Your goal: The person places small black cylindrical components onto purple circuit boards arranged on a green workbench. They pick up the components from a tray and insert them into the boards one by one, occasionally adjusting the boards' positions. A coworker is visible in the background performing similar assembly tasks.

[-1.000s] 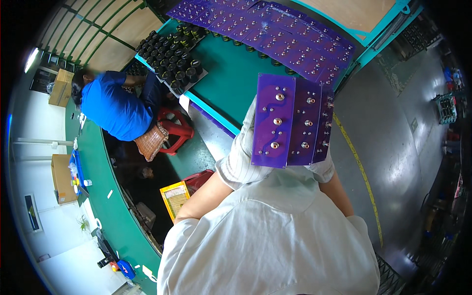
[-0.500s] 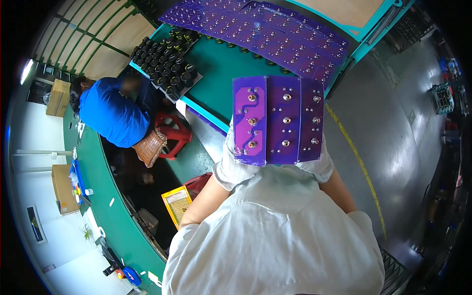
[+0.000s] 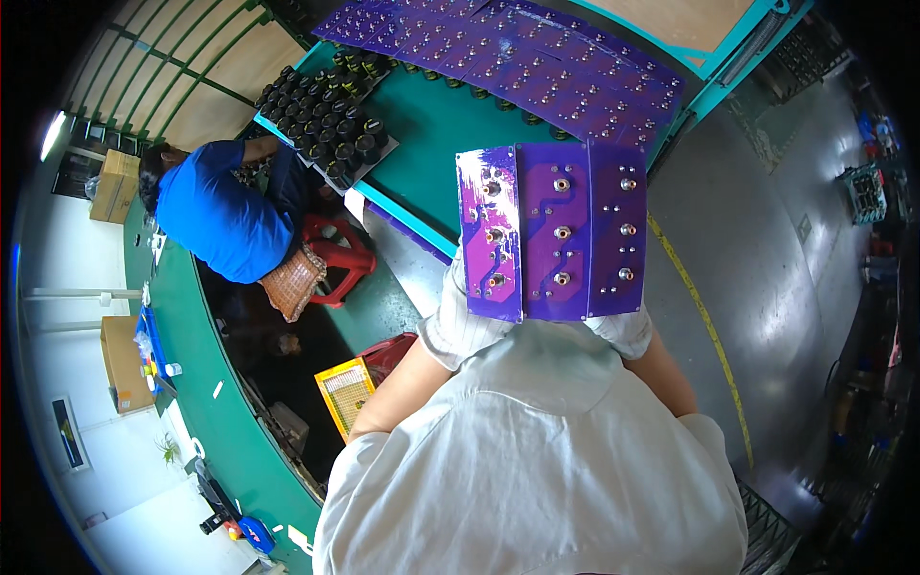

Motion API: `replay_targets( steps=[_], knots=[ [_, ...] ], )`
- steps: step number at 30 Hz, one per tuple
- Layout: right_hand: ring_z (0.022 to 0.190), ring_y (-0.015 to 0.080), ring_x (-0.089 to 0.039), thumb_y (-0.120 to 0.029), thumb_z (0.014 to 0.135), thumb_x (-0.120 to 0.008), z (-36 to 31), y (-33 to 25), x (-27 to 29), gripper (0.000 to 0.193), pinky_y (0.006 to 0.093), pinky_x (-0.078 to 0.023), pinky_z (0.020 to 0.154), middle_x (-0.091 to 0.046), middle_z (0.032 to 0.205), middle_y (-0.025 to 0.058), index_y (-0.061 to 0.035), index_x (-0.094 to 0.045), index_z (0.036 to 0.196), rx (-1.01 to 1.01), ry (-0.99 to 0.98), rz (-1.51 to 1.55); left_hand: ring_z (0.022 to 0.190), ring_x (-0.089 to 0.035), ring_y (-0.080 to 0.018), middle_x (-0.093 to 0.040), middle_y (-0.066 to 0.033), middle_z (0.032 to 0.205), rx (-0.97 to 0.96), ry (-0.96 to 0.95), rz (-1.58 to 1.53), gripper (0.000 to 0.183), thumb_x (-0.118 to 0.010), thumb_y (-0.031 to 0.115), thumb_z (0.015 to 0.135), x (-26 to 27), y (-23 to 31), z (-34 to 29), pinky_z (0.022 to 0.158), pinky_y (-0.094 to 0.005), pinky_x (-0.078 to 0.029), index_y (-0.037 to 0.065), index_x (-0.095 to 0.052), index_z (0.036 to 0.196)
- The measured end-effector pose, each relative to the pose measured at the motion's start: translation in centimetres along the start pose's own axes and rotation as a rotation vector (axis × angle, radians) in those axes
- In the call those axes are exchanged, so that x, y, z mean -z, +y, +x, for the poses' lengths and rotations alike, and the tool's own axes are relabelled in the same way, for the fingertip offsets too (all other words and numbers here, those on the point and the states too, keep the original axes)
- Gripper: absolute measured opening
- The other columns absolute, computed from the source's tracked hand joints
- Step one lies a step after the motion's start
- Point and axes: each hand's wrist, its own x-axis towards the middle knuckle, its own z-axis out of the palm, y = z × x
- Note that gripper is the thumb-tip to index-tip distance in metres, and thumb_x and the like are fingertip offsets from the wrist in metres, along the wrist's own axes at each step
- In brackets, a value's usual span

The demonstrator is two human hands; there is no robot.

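Observation:
Above my lap is a purple circuit-board panel made of three joined sections, with brass-coloured round posts and small solder points on its face. My two forearms reach forward under its near edge, in pale sleeve covers. The panel hides both of my hands, so their fingers and grip cannot be seen. Bright glare lies on the panel's left section. Past its far edge, a long row of similar purple boards rests on upright black cylinders on the green-topped table.
Many black cylindrical parts stand grouped on the table's left end. A co-worker in blue sits beside them on a red stool. A yellow crate is by my left arm. Yellow-lined grey floor lies to the right.
The panel has shifted slightly right and tilted, and glare now covers its left section. The co-worker's arm has stretched out toward the black cylinders.

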Motion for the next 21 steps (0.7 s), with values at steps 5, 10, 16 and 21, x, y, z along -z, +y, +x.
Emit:
replay_targets(
  steps=[5,10,16,21],
  knots=[
    [0.128,0.0240,-0.046,-0.020,0.079,-0.076,-0.4,0.6,-0.2,0.077,0.0417,-0.035,0.109,-0.049,0.137,0.0078,-0.0071,-0.034,0.142,-0.074,0.065,0.002,0.116,-0.057,-0.0242,-0.058,-0.0071,0.129,0.014,0.079,-0.048,0.043,-0.040,0.036,0.102,-1.0,-0.3,0.3,0.101,-0.0426,-0.046,0.009,-0.048,0.134],
    [0.128,0.0281,-0.046,-0.024,0.083,-0.069,-1.4,1.1,-0.2,0.058,0.0467,-0.030,0.112,-0.051,0.137,0.0095,-0.0073,-0.049,0.135,-0.210,0.054,0.002,0.112,-0.060,-0.0229,-0.061,-0.0059,0.125,0.010,0.203,0.010,0.036,-0.039,0.031,0.103,-1.6,-0.2,0.3,0.096,-0.0420,-0.049,0.013,-0.051,0.131],
    [0.125,0.0259,-0.050,-0.021,0.083,-0.070,-1.1,0.7,-0.3,0.058,0.0451,-0.035,0.109,-0.052,0.136,0.0092,-0.0076,-0.049,0.135,-0.051,0.048,-0.154,0.113,-0.059,-0.0236,-0.061,-0.0055,0.125,0.004,0.272,0.049,0.037,-0.041,0.033,0.102,-1.9,-0.2,0.2,0.098,-0.0429,-0.048,0.014,-0.051,0.131],
    [0.119,0.0201,-0.055,-0.012,0.082,-0.072,-0.4,-0.1,-0.8,0.068,0.0394,-0.045,0.101,-0.053,0.133,0.0080,-0.0077,-0.037,0.140,-0.260,0.058,0.230,0.114,-0.058,-0.0244,-0.060,-0.0063,0.127,0.037,0.237,-0.013,0.040,-0.043,0.035,0.101,-1.6,0.1,0.0,0.100,-0.0441,-0.046,0.013,-0.050,0.133]
  ],
)
